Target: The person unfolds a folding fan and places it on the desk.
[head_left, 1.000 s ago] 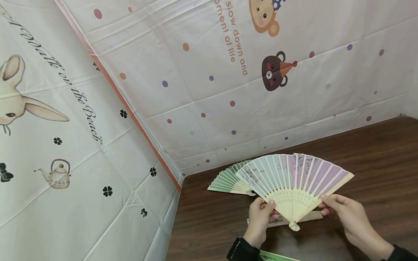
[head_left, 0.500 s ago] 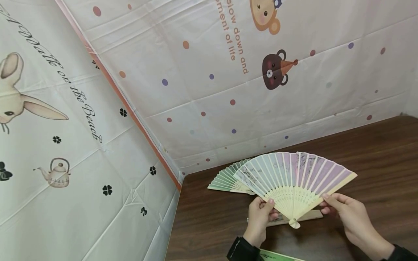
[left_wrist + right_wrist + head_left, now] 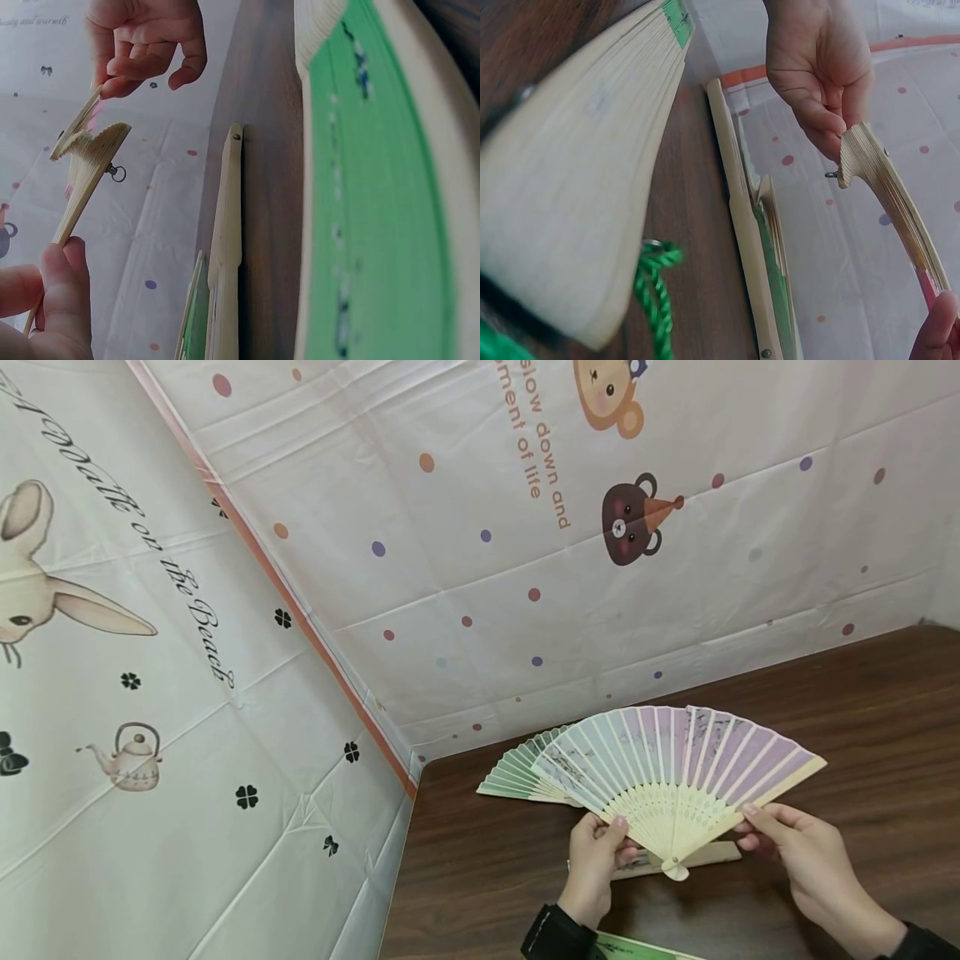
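Observation:
A folding fan (image 3: 678,768), shading from pale blue to lilac with dark sprigs and cream slats, is spread between my two hands. My left hand (image 3: 592,864) pinches its left outer slat between thumb and fingers. On the opposite side, my right hand (image 3: 806,852) pinches the right outer slat. The pivot end points toward me, and a small metal ring (image 3: 116,174) shows on it in the left wrist view. The fan's leaf is mostly hidden in both wrist views, where its slats (image 3: 885,187) appear edge-on.
Behind the held fan, a green fan (image 3: 510,774) lies partly spread on the brown table (image 3: 870,727). Beneath it lies a folded fan (image 3: 712,854). Another green folded fan (image 3: 637,948) is nearest me, with a green cord (image 3: 658,300) near it. Printed cloth (image 3: 450,568) stands behind.
The held fan has spread slightly wider, its right edge shifting right and its left edge a little left. Its pivot has risen slightly in the head view. Both hands keep their pinch.

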The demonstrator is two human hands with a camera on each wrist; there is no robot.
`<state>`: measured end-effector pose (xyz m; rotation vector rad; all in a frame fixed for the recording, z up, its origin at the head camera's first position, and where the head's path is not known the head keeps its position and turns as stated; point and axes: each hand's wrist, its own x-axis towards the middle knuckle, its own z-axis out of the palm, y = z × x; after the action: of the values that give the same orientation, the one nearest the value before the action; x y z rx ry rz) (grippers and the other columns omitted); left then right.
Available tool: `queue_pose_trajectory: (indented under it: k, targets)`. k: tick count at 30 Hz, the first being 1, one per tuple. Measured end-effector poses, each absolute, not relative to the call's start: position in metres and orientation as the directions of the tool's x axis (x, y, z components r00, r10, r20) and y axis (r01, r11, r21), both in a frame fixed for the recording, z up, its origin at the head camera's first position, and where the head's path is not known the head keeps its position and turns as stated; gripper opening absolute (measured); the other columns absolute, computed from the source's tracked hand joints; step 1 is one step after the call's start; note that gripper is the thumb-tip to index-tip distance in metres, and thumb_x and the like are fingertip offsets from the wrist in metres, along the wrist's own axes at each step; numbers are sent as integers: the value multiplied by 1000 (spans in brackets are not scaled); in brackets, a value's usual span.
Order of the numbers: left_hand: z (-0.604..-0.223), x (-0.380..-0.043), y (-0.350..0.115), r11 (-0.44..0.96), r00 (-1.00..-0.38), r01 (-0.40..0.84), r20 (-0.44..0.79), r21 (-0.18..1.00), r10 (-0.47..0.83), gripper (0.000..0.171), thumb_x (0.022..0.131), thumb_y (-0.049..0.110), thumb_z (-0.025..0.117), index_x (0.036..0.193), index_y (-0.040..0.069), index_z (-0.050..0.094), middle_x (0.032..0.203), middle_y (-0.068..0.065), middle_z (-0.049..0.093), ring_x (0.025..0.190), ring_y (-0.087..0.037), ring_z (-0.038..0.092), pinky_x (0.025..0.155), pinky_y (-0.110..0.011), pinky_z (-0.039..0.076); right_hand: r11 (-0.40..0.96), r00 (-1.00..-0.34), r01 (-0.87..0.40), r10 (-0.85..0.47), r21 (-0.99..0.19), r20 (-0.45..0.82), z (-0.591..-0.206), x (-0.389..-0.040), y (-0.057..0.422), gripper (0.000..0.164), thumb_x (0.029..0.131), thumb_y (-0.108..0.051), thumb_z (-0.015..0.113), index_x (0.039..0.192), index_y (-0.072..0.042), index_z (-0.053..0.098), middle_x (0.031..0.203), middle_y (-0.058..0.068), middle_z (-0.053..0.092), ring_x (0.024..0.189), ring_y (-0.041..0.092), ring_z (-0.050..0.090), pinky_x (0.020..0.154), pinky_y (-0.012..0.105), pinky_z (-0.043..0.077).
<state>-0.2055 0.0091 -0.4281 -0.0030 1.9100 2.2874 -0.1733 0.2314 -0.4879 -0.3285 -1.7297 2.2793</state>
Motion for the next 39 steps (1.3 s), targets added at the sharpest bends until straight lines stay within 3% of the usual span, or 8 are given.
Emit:
queue_pose_trajectory:
  k: [17,31,39]
  targets:
    - [-427,-206,9,-186,-985,-151,-131,971,115,14,85,11,56,94,1,53,71,-2,57,57,-6,54,52,-14,46,-315,-942,-114,337,-942,1,-490,-174,232,11,83,-23,61,79,-14,66,66,-8,66,55,7,61,49,22,41]
    - [-429,-205,10,-213,-979,-180,-155,960,130,14,86,12,55,95,1,52,73,-2,56,59,-6,54,53,-13,46,-396,-943,-134,333,-909,-6,-497,-176,234,8,83,-20,61,79,-15,66,66,-5,67,56,8,63,54,21,49]
    - [-428,-203,11,-220,-982,-173,-150,960,119,15,86,12,56,94,1,52,72,-2,57,59,-6,54,54,-13,46,-397,-950,-101,312,-912,-30,-463,-160,219,14,86,-19,58,74,-20,65,63,-8,66,57,3,61,49,18,45]
